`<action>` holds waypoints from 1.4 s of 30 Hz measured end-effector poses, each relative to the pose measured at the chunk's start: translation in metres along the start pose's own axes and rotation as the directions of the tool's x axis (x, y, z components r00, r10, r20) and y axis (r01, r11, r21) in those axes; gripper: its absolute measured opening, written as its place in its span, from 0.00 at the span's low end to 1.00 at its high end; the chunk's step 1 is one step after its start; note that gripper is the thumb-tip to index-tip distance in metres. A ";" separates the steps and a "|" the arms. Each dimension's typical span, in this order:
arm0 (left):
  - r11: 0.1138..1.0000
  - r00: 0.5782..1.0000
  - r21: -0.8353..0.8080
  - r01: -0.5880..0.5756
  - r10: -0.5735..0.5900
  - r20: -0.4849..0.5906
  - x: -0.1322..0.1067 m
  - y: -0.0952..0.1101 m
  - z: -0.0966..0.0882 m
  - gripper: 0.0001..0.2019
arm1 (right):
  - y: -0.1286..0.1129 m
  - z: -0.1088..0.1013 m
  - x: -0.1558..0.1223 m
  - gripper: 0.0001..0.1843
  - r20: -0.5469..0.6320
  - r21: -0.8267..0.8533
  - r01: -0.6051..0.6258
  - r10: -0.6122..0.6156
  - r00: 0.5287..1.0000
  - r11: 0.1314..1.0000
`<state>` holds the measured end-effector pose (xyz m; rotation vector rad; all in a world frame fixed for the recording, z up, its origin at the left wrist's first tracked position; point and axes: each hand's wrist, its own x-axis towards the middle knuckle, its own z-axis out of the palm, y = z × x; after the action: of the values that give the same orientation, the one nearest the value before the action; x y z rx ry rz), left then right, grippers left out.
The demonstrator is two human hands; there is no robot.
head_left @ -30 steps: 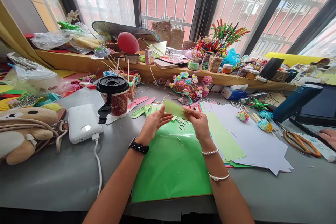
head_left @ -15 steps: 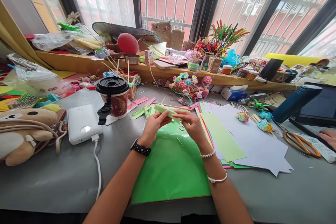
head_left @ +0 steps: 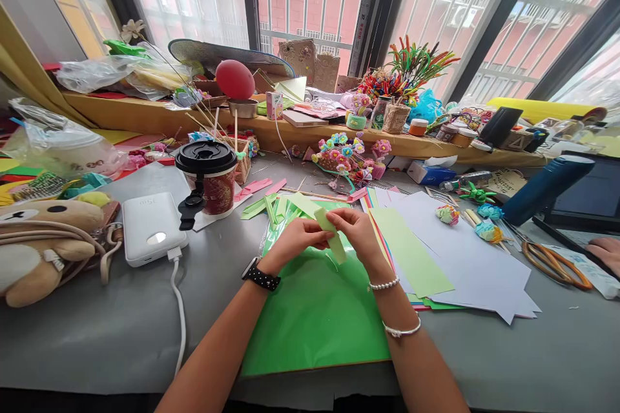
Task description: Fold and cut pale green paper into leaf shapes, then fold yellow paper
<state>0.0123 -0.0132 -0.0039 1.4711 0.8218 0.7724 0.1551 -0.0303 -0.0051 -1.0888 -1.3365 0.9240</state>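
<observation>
There it was, the pale green paper strip (head_left: 336, 249), slanting over the glossy green sheet (head_left: 314, 326)! My right hand (head_left: 357, 236) pinched its upper part, thumb against fingers, and my left hand (head_left: 299, 240), fingers curled, gripped it from the other side. To the right, white paper (head_left: 477, 264) lay across the grey tabletop (head_left: 92, 332); to the left stood the lidded cup (head_left: 221, 192), near the white power bank (head_left: 150, 222).

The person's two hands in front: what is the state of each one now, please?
Left hand: closed, holding the light green paper strip.
Right hand: closed, pinching the same strip.
</observation>
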 end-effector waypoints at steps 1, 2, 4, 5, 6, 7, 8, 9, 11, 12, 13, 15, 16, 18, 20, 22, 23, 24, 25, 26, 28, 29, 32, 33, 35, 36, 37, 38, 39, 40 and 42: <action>1.000 1.000 0.009 0.000 0.000 -0.001 0.000 0.000 0.000 0.09 | 0.001 0.000 0.000 0.11 -0.008 0.016 -0.006 0.006 1.000 1.000; 1.000 1.000 0.013 -0.001 0.001 -0.004 0.000 0.000 0.000 0.09 | 0.001 -0.001 0.000 0.11 -0.016 0.032 -0.014 0.015 1.000 0.999; 1.000 1.000 0.011 -0.005 0.006 -0.023 -0.001 0.000 -0.001 0.09 | 0.002 -0.001 0.001 0.12 -0.030 0.066 -0.033 0.035 0.999 0.997; 1.000 0.999 0.007 -0.006 0.006 -0.033 -0.001 0.000 -0.001 0.09 | 0.002 -0.001 0.001 0.12 -0.036 0.083 -0.042 0.045 0.998 0.996; 1.000 0.999 0.003 -0.005 0.005 -0.041 -0.001 0.000 -0.001 0.08 | 0.002 -0.001 0.001 0.12 -0.041 0.097 -0.049 0.053 0.998 0.994; 1.000 0.999 0.000 -0.003 0.003 -0.044 -0.001 0.000 -0.001 0.08 | 0.003 -0.001 0.002 0.12 -0.046 0.109 -0.053 0.059 0.997 0.993; 1.000 0.999 -0.001 -0.002 0.002 -0.043 0.000 -0.001 -0.001 0.08 | 0.003 0.000 0.002 0.11 -0.050 0.117 -0.055 0.061 0.997 0.992; 1.000 0.999 -0.003 -0.001 0.001 -0.042 0.000 -0.001 -0.001 0.09 | 0.004 0.000 0.002 0.11 -0.053 0.123 -0.055 0.062 0.997 0.991; 1.000 0.999 -0.002 0.003 -0.003 -0.041 0.000 -0.002 -0.001 0.09 | 0.005 0.000 0.002 0.11 -0.054 0.130 -0.055 0.062 0.997 0.990; 1.000 0.999 0.000 0.005 -0.005 -0.042 0.001 -0.002 -0.002 0.09 | 0.005 0.000 0.002 0.11 -0.054 0.131 -0.054 0.061 0.997 0.990; 1.000 0.999 0.003 0.008 -0.007 -0.041 0.001 -0.002 -0.002 0.10 | 0.005 0.000 0.002 0.11 -0.055 0.129 -0.054 0.061 0.997 0.990; 1.000 0.999 0.010 0.017 -0.016 -0.030 0.001 -0.001 -0.002 0.11 | 0.005 0.000 0.002 0.11 -0.054 0.127 -0.058 0.065 0.996 0.990; 1.000 1.000 0.015 0.021 -0.021 -0.022 0.001 -0.001 -0.002 0.11 | 0.004 0.000 0.002 0.11 -0.052 0.129 -0.060 0.068 0.996 0.990; 0.999 1.000 0.030 0.029 -0.029 -0.009 0.001 -0.001 -0.003 0.12 | 0.003 0.000 0.001 0.11 -0.039 0.137 -0.064 0.070 0.997 0.988; 0.998 0.999 0.052 0.036 -0.036 0.001 0.001 -0.001 -0.003 0.12 | 0.003 0.000 0.001 0.11 -0.031 0.128 -0.062 0.067 0.997 0.990; 0.997 0.999 0.067 0.042 -0.043 0.013 0.001 -0.001 -0.003 0.12 | 0.003 0.000 0.001 0.11 -0.039 0.101 -0.061 0.065 0.997 0.993; 0.997 0.999 0.067 0.043 -0.044 0.017 0.001 -0.002 -0.002 0.12 | 0.003 0.000 0.001 0.11 -0.047 0.090 -0.061 0.065 0.997 0.994; 0.997 0.999 0.062 0.040 -0.041 0.018 0.001 -0.002 -0.002 0.12 | 0.003 0.000 0.001 0.11 -0.055 0.085 -0.061 0.066 0.996 0.994; 0.998 0.999 0.052 0.035 -0.036 0.014 0.001 -0.001 -0.002 0.12 | 0.003 0.000 0.002 0.11 -0.061 0.085 -0.060 0.066 0.996 0.995; 0.999 1.000 0.038 0.029 -0.029 0.003 0.001 -0.001 -0.001 0.12 | 0.003 0.000 0.002 0.11 -0.065 0.087 -0.058 0.064 0.996 0.995; 1.000 0.999 0.011 0.018 -0.018 -0.032 0.001 0.000 -0.001 0.12 | 0.003 0.000 0.002 0.11 -0.071 0.089 -0.052 0.058 0.996 0.995; 1.000 0.999 -0.001 0.016 -0.016 -0.048 0.000 0.001 -0.001 0.12 | 0.004 0.000 0.002 0.11 -0.072 0.087 -0.049 0.055 0.996 0.995; 1.000 0.998 -0.014 0.010 -0.011 -0.056 0.000 0.002 -0.001 0.12 | 0.004 0.000 0.002 0.12 -0.076 0.074 -0.049 0.054 0.996 0.996; 1.000 0.999 -0.014 0.005 -0.006 -0.053 0.000 0.002 -0.001 0.12 | 0.004 0.000 0.002 0.12 -0.077 0.073 -0.051 0.056 0.995 0.996; 1.000 0.999 -0.013 0.000 -0.001 -0.051 0.000 0.001 -0.001 0.12 | 0.003 0.001 0.002 0.11 -0.081 0.083 -0.054 0.060 0.995 0.995; 1.000 0.999 -0.014 0.001 -0.002 -0.051 0.000 0.001 -0.001 0.12 | 0.003 0.001 0.002 0.11 -0.082 0.093 -0.053 0.061 0.995 0.994; 1.000 0.999 -0.015 0.003 -0.004 -0.053 0.000 0.001 -0.002 0.12 | 0.003 0.001 0.002 0.11 -0.083 0.104 -0.051 0.060 0.995 0.993; 1.000 0.999 -0.017 0.005 -0.006 -0.053 0.000 0.001 -0.002 0.12 | 0.003 0.001 0.002 0.11 -0.083 0.113 -0.049 0.058 0.995 0.992; 1.000 0.999 -0.021 0.008 -0.010 -0.051 0.000 0.001 -0.002 0.12 | 0.003 0.002 0.002 0.10 -0.082 0.119 -0.047 0.057 0.995 0.992; 1.000 0.999 -0.026 0.012 -0.013 -0.049 0.000 0.001 -0.002 0.12 | 0.002 0.002 0.002 0.10 -0.081 0.121 -0.046 0.056 0.995 0.992; 0.999 0.999 -0.040 0.022 -0.023 -0.039 0.000 0.001 -0.002 0.12 | 0.002 0.002 0.002 0.10 -0.081 0.115 -0.045 0.055 0.995 0.992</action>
<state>0.0107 -0.0123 -0.0028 1.4126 0.8470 0.7988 0.1534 -0.0280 -0.0066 -1.0663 -1.1786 0.9689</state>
